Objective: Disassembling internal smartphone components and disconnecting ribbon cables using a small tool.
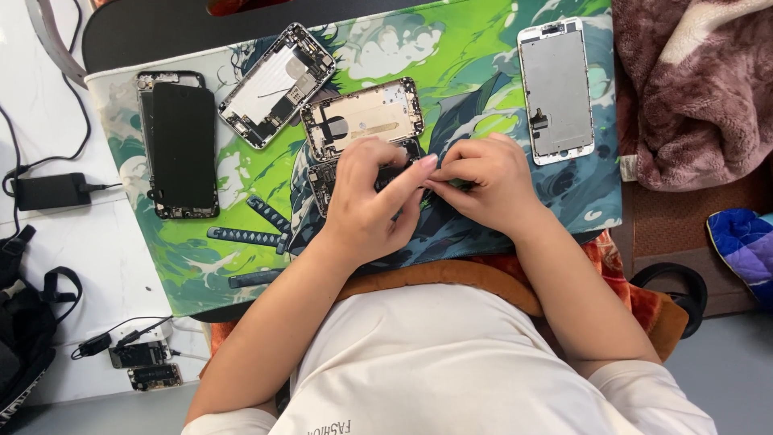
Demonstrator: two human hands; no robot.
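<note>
work mat (201,266): opened phone housing (362,117) at centre, another housing (276,84) to its left, screen panel (557,90) far right, phone w/ dark panel (181,145) far left.

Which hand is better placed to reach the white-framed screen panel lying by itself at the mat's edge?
Probably the right hand: the white-framed screen panel lies just beyond it on the green printed mat, while the left hand would have to cross over.
</note>
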